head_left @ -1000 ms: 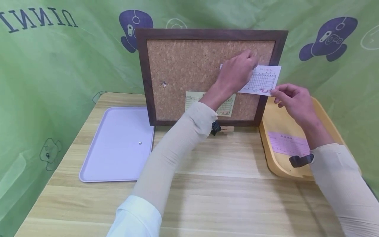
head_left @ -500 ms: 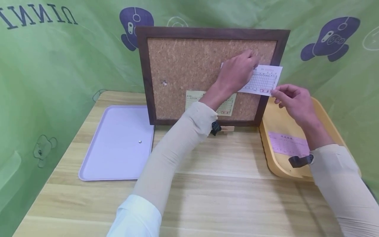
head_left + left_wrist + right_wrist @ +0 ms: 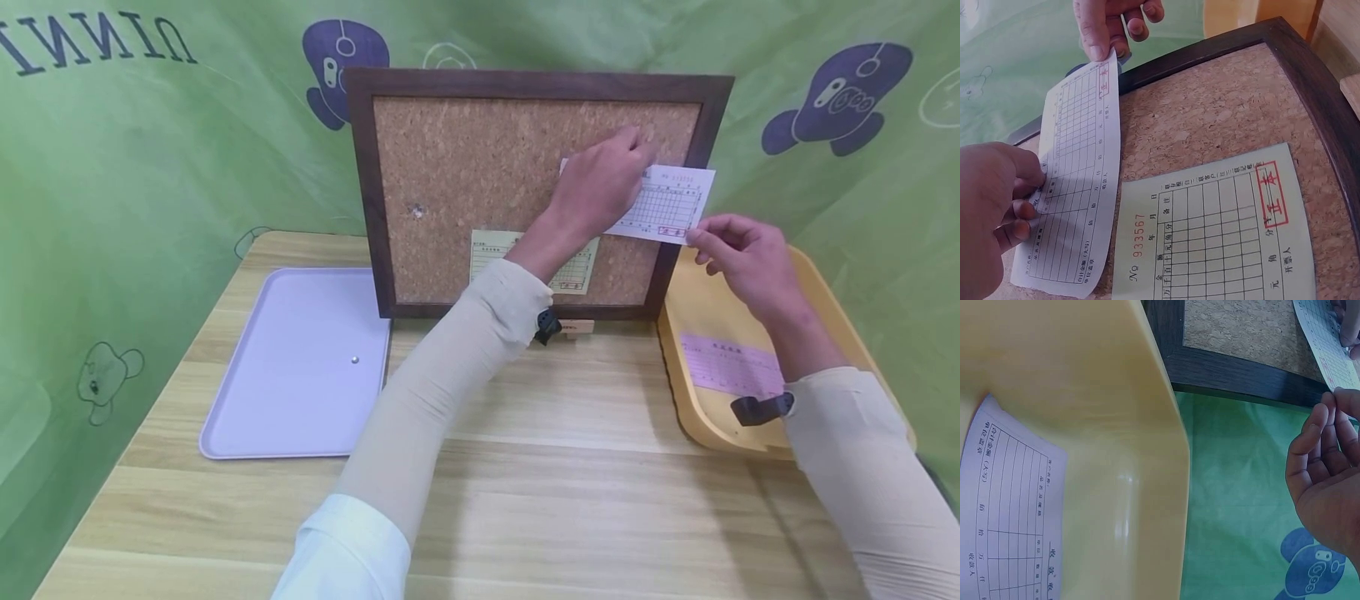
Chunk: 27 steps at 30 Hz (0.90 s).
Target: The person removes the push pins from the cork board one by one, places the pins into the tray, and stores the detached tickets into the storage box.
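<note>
Over the right part of the cork board point(image 3: 457, 150), the white slip point(image 3: 675, 202) is lying partly on the cork and partly across the dark frame point(image 3: 540, 83). My left hand point(image 3: 600, 183) is curling its fingers against the slip's middle, perhaps to stop it slipping; I cannot tell if they are pinching anything. My right hand point(image 3: 742, 258) is pinching the lower right corner, likely so the paper is hanging straight. Lower down, a pale yellow slip point(image 3: 577, 271) is resting on the cork, partly behind my sleeve point(image 3: 435, 392). To the right, a yellow tray point(image 3: 697, 292) is holding a pink slip point(image 3: 723, 365), probably near for easy reaching. To the left, a purple tray point(image 3: 292, 367) is holding one tiny shiny thing point(image 3: 355, 360), maybe so it is not rolling off.
</note>
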### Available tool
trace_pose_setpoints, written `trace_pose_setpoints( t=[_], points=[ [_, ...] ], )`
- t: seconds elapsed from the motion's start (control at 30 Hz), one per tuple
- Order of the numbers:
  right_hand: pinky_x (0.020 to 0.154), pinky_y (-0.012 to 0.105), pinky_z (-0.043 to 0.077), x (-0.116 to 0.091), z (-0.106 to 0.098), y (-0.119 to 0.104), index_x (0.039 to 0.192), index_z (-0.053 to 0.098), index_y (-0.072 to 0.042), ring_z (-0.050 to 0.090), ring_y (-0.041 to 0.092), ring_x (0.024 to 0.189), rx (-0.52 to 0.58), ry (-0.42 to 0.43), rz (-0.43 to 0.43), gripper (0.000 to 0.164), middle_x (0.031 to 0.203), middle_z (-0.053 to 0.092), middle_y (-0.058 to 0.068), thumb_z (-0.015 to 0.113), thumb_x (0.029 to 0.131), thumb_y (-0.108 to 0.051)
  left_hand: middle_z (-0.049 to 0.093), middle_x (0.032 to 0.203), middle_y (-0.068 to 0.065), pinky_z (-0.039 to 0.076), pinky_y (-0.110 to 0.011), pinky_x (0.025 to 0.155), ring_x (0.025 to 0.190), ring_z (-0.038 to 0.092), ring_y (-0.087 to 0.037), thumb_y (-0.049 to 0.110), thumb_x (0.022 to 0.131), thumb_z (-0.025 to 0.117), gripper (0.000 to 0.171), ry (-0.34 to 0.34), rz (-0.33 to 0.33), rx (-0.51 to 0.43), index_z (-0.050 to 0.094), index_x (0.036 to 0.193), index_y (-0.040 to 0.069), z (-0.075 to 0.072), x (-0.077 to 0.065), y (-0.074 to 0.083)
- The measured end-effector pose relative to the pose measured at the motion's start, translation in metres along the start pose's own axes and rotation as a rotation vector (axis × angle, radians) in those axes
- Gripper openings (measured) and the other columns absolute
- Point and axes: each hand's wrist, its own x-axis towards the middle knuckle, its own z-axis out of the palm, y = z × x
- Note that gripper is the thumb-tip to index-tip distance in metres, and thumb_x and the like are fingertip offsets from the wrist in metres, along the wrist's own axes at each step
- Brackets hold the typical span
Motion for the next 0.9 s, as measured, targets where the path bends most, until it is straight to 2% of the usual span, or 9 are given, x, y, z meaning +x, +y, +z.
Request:
trace_pose_setpoints(
  t=[0.1, 0.2, 0.4, 0.73, 0.9],
  points=[
    [0.063, 0.018, 0.051, -0.0009, 0.0001, 0.0002, 0.108, 0.073, -0.011, 0.06, 0.01, 0.075, -0.007, -0.001, 0.002, 0.014, 0.088, 0.069, -0.009, 0.07, 0.099, -0.021, 0.061, 0.124, 0.001, 0.048, -0.02, 0.063, 0.083, 0.055, -0.007, 0.019, 0.11, 0.039, 0.042, -0.008, 0.018, 0.054, 0.055, 0.148, 0.019, -0.0001, -0.0009, 0.001],
    [0.063, 0.018, 0.051, -0.001, 0.0004, 0.0004, 0.108, 0.073, -0.011, 0.06, 0.011, 0.075, -0.003, -0.001, 0.002, 0.014, 0.088, 0.069, -0.009, 0.071, 0.099, -0.021, 0.061, 0.127, -0.001, 0.049, -0.02, 0.063, 0.085, 0.057, -0.007, 0.018, 0.109, 0.041, 0.043, -0.005, 0.025, 0.067, 0.053, 0.15, 0.017, -0.0001, -0.0016, 0.0019],
    [0.062, 0.018, 0.05, -0.0009, 0.001, -0.0002, 0.108, 0.074, -0.011, 0.06, 0.01, 0.074, 0.002, 0.002, -0.002, 0.014, 0.088, 0.07, -0.009, 0.071, 0.099, -0.02, 0.062, 0.124, 0.0, 0.051, -0.022, 0.066, 0.085, 0.057, -0.008, 0.015, 0.107, 0.044, 0.039, 0.013, 0.017, 0.035, 0.061, 0.142, 0.017, 0.0001, -0.0022, 0.0016],
    [0.062, 0.018, 0.05, -0.0001, 0.0003, -0.0002, 0.107, 0.074, -0.011, 0.059, 0.01, 0.074, 0.001, 0.005, -0.008, 0.013, 0.087, 0.069, -0.009, 0.071, 0.099, -0.02, 0.062, 0.116, 0.0, 0.046, -0.021, 0.066, 0.084, 0.054, -0.009, 0.013, 0.108, 0.04, 0.032, -0.016, -0.028, -0.064, 0.068, 0.123, 0.012, -0.0032, 0.0027, 0.0039],
    [0.062, 0.018, 0.05, 0.0006, -0.001, 0.0004, 0.108, 0.074, -0.01, 0.059, 0.01, 0.074, 0.001, 0.002, -0.009, 0.014, 0.088, 0.07, -0.009, 0.071, 0.099, -0.02, 0.063, 0.118, -0.002, 0.045, -0.02, 0.067, 0.085, 0.055, -0.008, 0.009, 0.107, 0.041, 0.033, -0.008, -0.03, -0.073, 0.069, 0.124, 0.01, -0.0036, 0.0042, 0.0053]
  ],
)
